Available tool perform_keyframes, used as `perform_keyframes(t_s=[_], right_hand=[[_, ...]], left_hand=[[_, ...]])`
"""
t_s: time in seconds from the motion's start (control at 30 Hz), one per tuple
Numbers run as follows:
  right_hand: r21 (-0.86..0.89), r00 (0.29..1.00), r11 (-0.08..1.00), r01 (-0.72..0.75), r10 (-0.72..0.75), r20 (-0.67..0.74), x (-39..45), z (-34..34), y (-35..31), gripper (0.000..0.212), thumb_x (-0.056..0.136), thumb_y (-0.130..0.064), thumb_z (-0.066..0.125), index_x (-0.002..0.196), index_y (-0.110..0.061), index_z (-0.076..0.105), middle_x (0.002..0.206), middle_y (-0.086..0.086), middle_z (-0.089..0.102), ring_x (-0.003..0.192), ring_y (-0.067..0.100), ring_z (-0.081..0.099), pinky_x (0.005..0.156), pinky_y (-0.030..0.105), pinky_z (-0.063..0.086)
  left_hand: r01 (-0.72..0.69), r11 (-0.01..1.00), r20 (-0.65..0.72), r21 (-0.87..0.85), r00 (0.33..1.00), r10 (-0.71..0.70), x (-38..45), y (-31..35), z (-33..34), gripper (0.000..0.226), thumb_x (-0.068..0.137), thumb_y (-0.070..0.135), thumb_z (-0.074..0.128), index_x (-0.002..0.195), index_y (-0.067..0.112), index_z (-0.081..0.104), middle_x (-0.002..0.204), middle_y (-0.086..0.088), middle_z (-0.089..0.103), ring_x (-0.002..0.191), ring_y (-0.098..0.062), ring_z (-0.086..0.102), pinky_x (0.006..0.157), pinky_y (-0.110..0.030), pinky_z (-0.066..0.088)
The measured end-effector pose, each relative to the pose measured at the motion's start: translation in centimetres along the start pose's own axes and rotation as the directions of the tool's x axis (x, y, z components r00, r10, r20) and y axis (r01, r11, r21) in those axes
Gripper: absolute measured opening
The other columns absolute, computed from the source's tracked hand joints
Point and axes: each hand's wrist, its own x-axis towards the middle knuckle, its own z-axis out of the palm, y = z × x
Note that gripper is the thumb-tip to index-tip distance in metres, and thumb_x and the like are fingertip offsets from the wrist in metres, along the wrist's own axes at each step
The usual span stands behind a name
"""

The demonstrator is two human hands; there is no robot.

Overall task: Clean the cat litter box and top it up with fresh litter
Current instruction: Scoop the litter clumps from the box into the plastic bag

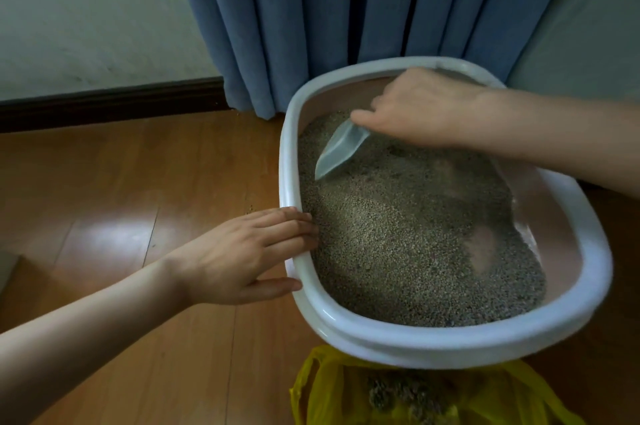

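Head view showed the oval white-rimmed plastic litter box (349, 331) on the wooden floor (121, 182), by a blue curtain (311, 9). Left hand (242, 255) lay with straight fingers over its rim, apparently steadying it, while the right hand (415, 106) gripped a translucent plastic scoop (341, 149) dipped into grey granular litter (398, 234). A yellow plastic bag (346, 397) waited just beside, likely for waste. No writing was legible.

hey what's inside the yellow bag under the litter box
The yellow bag lies open below the litter box, and clumps of grey litter show inside. The box rim covers its far part, and the frame cuts off the rest.
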Motion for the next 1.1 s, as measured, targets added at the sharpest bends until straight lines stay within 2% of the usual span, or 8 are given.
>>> perform_keyframes(t_s=[0.17, 0.4, 0.6, 0.67, 0.73, 0.8, 0.93, 1.1], right_hand=[[0.126, 0.989, 0.982, 0.139, -0.132, -0.066, 2.3, 1.6, -3.1, 0.012, 0.093, -0.013, 0.053, 0.104, -0.018, 0.056, 0.089, -0.004, 0.063, 0.082, 0.014, 0.059, 0.071, 0.03, 0.054], [-0.068, 0.976, 0.974, 0.215, -0.213, 0.039, 3.6, 1.9, -6.4, 0.023, 0.096, -0.012, 0.046, 0.118, -0.011, 0.055, 0.113, 0.007, 0.065, 0.106, 0.028, 0.061, 0.083, 0.043, 0.052], [0.062, 0.977, 0.989, 0.132, -0.14, 0.158, -2.5, 4.4, -3.1, 0.018, 0.093, -0.018, 0.057, 0.111, -0.019, 0.059, 0.103, -0.003, 0.066, 0.097, 0.018, 0.062, 0.084, 0.034, 0.05], [-0.015, 0.989, 0.994, 0.105, -0.103, 0.106, -5.1, 5.8, -1.4, 0.016, 0.083, -0.017, 0.069, 0.098, -0.021, 0.063, 0.088, -0.004, 0.067, 0.085, 0.017, 0.064, 0.072, 0.031, 0.05], [-0.063, 0.999, 0.997, 0.043, -0.043, 0.007, -7.3, 7.0, 0.0, 0.024, 0.06, -0.011, 0.084, 0.073, -0.02, 0.066, 0.063, -0.004, 0.062, 0.061, 0.019, 0.062, 0.053, 0.029, 0.046], [-0.052, 0.999, 0.999, -0.001, -0.001, -0.036, -8.7, 7.5, 1.0, 0.028, 0.05, -0.004, 0.084, 0.065, -0.015, 0.064, 0.055, 0.0, 0.058, 0.052, 0.021, 0.058, 0.047, 0.028, 0.043], [-0.015, 0.996, 0.997, -0.076, 0.075, -0.048, -8.7, 6.7, 1.2, 0.025, 0.056, 0.0, 0.079, 0.073, -0.011, 0.064, 0.06, 0.004, 0.062, 0.053, 0.023, 0.06, 0.043, 0.028, 0.041], [0.037, 0.933, 0.96, -0.279, 0.261, 0.249, -5.2, 4.0, 1.7, 0.024, 0.09, -0.003, 0.046, 0.111, -0.009, 0.056, 0.09, 0.004, 0.066, 0.082, 0.025, 0.065, 0.058, 0.032, 0.043]], left_hand=[[0.025, 1.0, -0.007, 0.004, 1.0, -0.025, -0.4, 0.1, -0.9, 0.046, 0.099, 0.042, 0.05, 0.128, 0.008, 0.06, 0.132, -0.005, 0.059, 0.132, -0.02, 0.048, 0.117, -0.033, 0.03], [0.028, 0.999, 0.014, -0.032, 1.0, -0.028, -0.2, 0.9, -0.6, 0.04, 0.1, 0.036, 0.049, 0.127, 0.009, 0.061, 0.13, -0.004, 0.06, 0.131, -0.019, 0.049, 0.115, -0.033, 0.032], [0.034, 0.997, 0.039, -0.075, 0.999, -0.031, 0.3, 0.6, -0.1, 0.039, 0.102, 0.039, 0.046, 0.128, 0.014, 0.06, 0.13, 0.001, 0.059, 0.132, -0.015, 0.047, 0.117, -0.031, 0.029], [0.027, 0.996, 0.031, -0.081, 0.999, -0.025, 0.2, 0.5, 0.1, 0.04, 0.102, 0.04, 0.043, 0.127, 0.015, 0.061, 0.129, 0.002, 0.06, 0.131, -0.014, 0.048, 0.117, -0.029, 0.028], [0.022, 0.995, 0.026, -0.093, 0.999, -0.019, 0.4, 0.2, 0.2, 0.04, 0.102, 0.041, 0.041, 0.126, 0.015, 0.061, 0.128, 0.002, 0.06, 0.13, -0.014, 0.048, 0.116, -0.029, 0.029], [0.017, 0.995, 0.014, -0.101, 1.0, -0.016, 0.6, -0.2, 0.2, 0.039, 0.103, 0.041, 0.041, 0.125, 0.016, 0.061, 0.126, 0.002, 0.059, 0.13, -0.015, 0.049, 0.114, -0.031, 0.033], [0.027, 0.994, -0.009, -0.108, 1.0, -0.028, 1.3, -0.5, 0.4, 0.037, 0.103, 0.039, 0.04, 0.122, 0.016, 0.061, 0.122, 0.002, 0.06, 0.127, -0.016, 0.05, 0.115, -0.028, 0.03], [0.035, 0.996, -0.02, -0.084, 0.999, -0.037, 1.7, -0.6, 0.1, 0.038, 0.104, 0.039, 0.037, 0.119, 0.015, 0.062, 0.119, 0.001, 0.06, 0.124, -0.018, 0.052, 0.113, -0.031, 0.032]])
